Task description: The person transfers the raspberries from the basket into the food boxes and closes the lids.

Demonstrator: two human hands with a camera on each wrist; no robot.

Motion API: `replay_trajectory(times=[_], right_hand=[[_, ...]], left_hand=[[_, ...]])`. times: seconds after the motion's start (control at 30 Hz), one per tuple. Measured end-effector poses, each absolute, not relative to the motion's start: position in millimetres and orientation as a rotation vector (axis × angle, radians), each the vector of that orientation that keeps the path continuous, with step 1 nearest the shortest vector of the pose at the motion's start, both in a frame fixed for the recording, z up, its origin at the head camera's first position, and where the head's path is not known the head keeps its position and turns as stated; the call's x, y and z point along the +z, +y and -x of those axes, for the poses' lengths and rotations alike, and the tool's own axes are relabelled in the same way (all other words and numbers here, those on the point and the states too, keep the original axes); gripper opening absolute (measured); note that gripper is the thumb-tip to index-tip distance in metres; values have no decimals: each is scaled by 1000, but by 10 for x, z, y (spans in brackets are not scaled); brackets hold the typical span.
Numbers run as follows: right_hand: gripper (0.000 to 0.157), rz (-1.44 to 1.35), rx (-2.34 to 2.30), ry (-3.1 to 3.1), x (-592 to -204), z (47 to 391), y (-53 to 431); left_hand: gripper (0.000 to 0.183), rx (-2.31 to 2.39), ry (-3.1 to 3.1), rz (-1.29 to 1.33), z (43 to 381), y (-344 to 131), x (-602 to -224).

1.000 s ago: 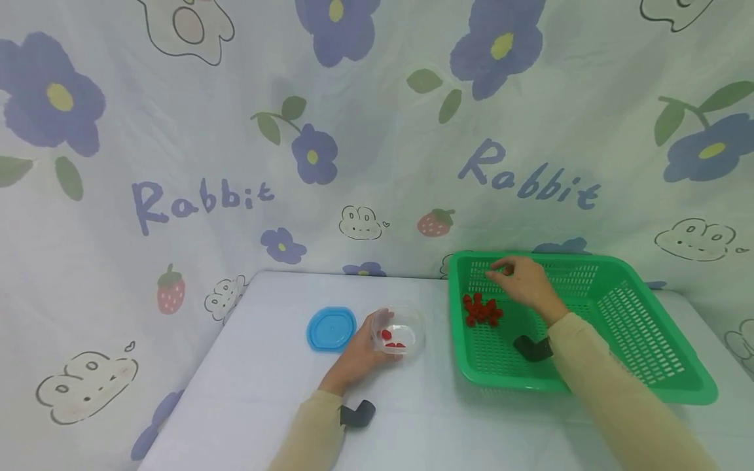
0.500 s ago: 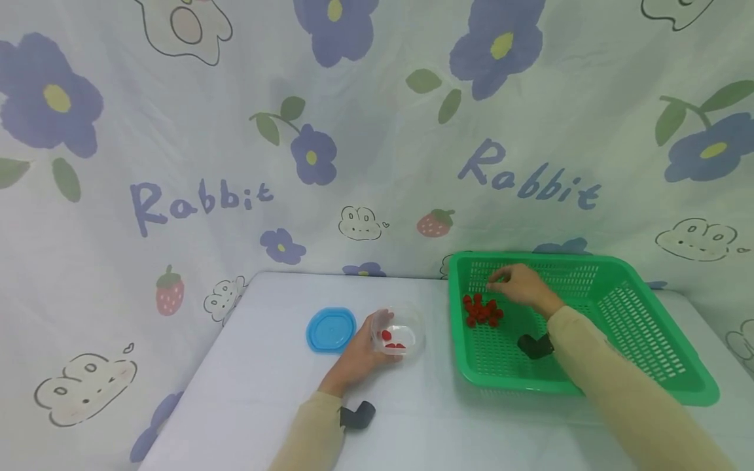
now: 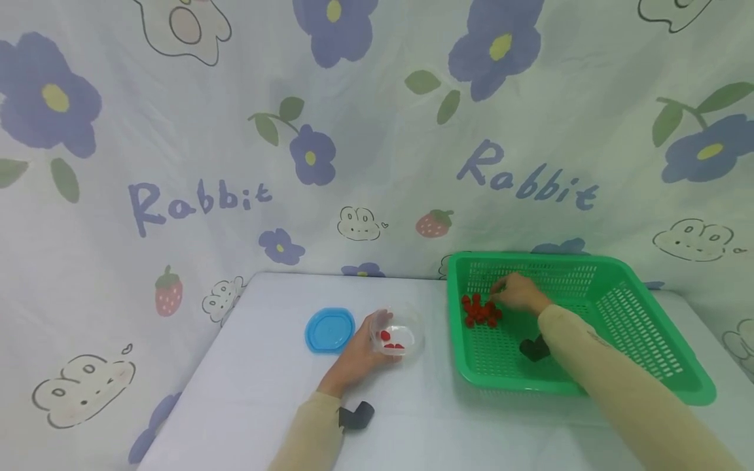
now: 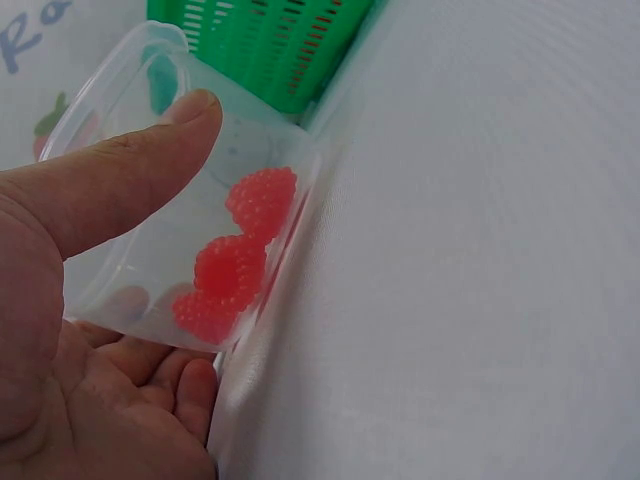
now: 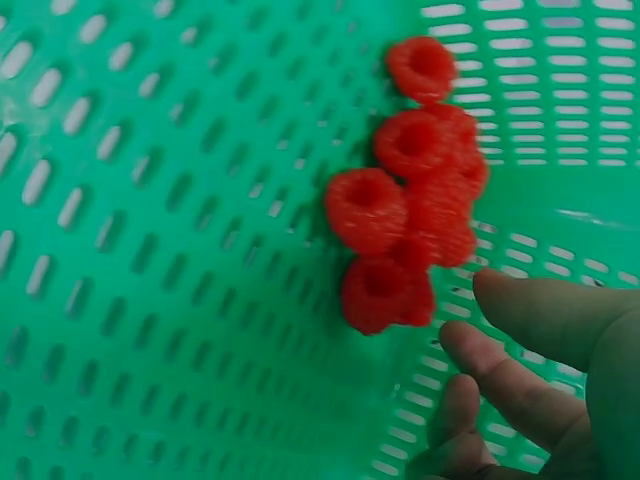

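Likely a picking step — right hand (image 3: pixel 517 292), fingers (image 5: pixel 515 385) parted and holding nothing, beside the clustered raspberries (image 5: pixel 430 200); a pinch seems next — left hand (image 3: pixel 356 353) grips the clear cup (image 3: pixel 408 333)

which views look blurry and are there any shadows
Right wrist: raspberries and basket holes look slightly smeared; left wrist: berries clearer through the hazy cup, a grey shadow on the white tabletop beside it; head: diffuse light, faint shadows.

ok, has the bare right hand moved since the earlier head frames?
Yes. Against the green perforated plastic basket in the head view, the right hand is lower now, nearer the clustered red raspberries.
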State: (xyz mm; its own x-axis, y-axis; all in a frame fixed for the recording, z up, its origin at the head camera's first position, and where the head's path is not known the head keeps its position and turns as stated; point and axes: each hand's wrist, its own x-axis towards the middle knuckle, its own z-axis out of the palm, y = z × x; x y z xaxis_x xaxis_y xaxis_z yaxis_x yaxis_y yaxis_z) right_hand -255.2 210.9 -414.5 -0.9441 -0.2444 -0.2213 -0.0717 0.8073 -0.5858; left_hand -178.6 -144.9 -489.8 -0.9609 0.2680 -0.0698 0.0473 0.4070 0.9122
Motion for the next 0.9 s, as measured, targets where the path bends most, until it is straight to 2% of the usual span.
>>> replay_trajectory(times=[0.4, 0.9], right_hand=[[33, 318, -730, 2741, -4220, 2566, 2101], [27, 262, -738, 2725, -4200, 2544, 2090]], left_hand=[[90, 1585, 2458, -282, 1799, -1457, -4924], [93, 1569, 2476, -253, 1801, -1455, -4939]])
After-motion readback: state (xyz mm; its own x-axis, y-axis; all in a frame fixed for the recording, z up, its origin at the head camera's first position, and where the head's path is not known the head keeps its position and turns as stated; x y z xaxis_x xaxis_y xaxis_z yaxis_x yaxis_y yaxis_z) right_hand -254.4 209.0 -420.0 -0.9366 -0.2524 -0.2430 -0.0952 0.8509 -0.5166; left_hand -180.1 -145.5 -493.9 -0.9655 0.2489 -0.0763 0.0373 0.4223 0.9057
